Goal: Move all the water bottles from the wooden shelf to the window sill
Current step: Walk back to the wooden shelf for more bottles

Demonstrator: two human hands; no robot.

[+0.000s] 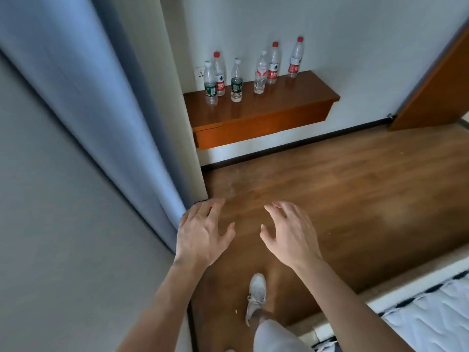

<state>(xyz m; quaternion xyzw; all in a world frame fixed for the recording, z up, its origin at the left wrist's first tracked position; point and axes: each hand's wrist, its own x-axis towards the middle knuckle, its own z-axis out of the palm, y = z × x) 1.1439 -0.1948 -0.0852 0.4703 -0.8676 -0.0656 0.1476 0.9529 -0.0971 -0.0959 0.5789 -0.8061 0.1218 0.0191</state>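
Note:
Several clear plastic water bottles stand upright on the wooden shelf point(274, 107) fixed to the far wall. Two with green labels point(210, 85) point(236, 82) are at the left front, one red-capped bottle point(219, 74) behind them, and three with red labels point(260, 73) point(273, 64) point(295, 59) toward the right. My left hand point(203, 232) and my right hand point(289, 232) are held out low over the floor, well short of the shelf. Both are empty, with fingers spread. The window sill is not in view.
A blue-grey curtain point(83, 97) and a grey surface point(63, 237) fill the left side. Wooden floor point(330, 199) lies between me and the shelf. A wooden door point(441, 85) stands at the right, a white bed corner point(431, 321) at the lower right. My shoe point(256, 293) is below.

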